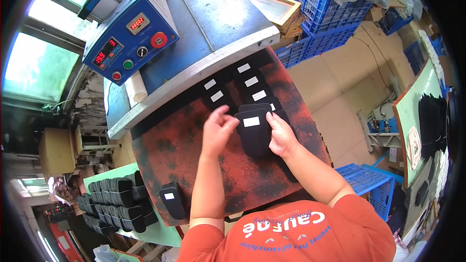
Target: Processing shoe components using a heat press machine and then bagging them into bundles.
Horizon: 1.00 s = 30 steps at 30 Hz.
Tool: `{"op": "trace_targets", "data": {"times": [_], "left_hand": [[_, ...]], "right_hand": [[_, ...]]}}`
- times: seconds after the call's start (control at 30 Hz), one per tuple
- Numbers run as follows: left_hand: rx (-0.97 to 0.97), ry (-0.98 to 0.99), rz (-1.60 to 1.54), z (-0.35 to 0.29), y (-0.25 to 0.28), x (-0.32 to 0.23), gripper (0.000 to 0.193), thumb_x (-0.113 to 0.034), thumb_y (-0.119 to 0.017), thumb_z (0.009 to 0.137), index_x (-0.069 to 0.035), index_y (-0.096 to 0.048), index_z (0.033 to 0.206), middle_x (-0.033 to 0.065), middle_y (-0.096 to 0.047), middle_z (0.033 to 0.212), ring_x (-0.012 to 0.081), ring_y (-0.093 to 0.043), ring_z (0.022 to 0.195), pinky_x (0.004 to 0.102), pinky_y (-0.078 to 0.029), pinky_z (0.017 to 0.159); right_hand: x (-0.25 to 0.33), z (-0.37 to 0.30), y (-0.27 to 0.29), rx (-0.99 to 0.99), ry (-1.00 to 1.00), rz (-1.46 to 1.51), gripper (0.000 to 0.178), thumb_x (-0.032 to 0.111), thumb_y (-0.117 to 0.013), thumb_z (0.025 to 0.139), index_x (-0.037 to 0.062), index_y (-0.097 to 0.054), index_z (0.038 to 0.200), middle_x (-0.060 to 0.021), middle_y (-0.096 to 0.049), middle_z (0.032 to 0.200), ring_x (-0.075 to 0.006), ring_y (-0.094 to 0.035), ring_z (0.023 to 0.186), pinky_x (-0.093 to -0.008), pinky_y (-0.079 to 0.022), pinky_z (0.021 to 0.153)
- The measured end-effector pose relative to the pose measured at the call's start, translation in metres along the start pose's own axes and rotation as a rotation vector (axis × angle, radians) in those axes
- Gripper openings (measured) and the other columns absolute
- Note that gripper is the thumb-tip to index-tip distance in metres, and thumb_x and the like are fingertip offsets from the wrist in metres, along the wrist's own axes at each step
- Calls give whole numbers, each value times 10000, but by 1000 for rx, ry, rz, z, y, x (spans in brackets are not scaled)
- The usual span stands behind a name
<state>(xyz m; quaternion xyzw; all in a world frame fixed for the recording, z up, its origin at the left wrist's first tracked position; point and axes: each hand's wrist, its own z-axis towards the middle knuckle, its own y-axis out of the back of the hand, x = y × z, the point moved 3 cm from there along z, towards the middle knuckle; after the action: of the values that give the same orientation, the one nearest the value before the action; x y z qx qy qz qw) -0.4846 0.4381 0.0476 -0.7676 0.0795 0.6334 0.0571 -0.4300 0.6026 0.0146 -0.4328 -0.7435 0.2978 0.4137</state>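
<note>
Black pieces (pixel 255 138), right hand (pixel 281 137) clamped on their right edge, left hand (pixel 218 130) half-open just left

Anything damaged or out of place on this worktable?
The red worktable is blotched with black, perhaps from wear or staining. A labelled black pad sits at its near-left corner, apart from the other pads.

red digits (pixel 138 23) light the blue machine (pixel 127 43), lettering (pixel 284 223) the orange shirt (pixel 213 243).

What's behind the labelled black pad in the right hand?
Another black edge shows past the top of the labelled black pad, with labelled pieces on the mottled red table beyond. The rest is covered.
</note>
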Motion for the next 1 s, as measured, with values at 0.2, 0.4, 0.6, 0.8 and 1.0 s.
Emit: {"op": "trace_targets", "data": {"times": [0.2,0.4,0.6,0.8,1.0], "left_hand": [[-365,-63,74,16,48,20,245,-52,-618,795,55,-553,1006,26,-585,740,58,-488,575,190,-386,509],[-410,-331,563,-5,25,12,273,-94,-652,786,39,-558,1005,75,-571,843,109,-543,739,237,-463,627],[-333,10,31,-26,13,34,286,-39,-620,794,28,-539,1060,13,-564,769,67,-529,624,193,-442,518],[-435,-64,332,-28,39,52,339,-95,-656,772,33,-544,1066,59,-555,772,133,-560,704,246,-464,597],[-855,-404,1062,-137,117,-12,414,-105,-677,748,16,-517,1110,127,-521,1016,249,-539,822,347,-456,735]], "right_hand": [[20,-7,-14,6,111,-153,312,219,-341,965,11,-480,1152,-121,-565,1103,-227,-558,1021,-368,-455,898],[2,-24,-20,-94,96,-342,277,180,-444,938,12,-494,1152,-71,-551,1124,-150,-511,1045,-284,-399,915],[-8,-33,-31,13,-44,-396,393,205,-482,921,46,-398,1270,-78,-448,1251,-178,-439,1138,-303,-341,967],[-12,-53,-45,95,136,-627,429,110,-506,890,3,-364,1281,-135,-400,1303,-229,-337,1250,-338,-272,1043],[-31,-78,-34,228,-83,-673,292,87,-513,887,15,-484,1169,-56,-510,1145,-135,-458,1097,-270,-349,966]]}}
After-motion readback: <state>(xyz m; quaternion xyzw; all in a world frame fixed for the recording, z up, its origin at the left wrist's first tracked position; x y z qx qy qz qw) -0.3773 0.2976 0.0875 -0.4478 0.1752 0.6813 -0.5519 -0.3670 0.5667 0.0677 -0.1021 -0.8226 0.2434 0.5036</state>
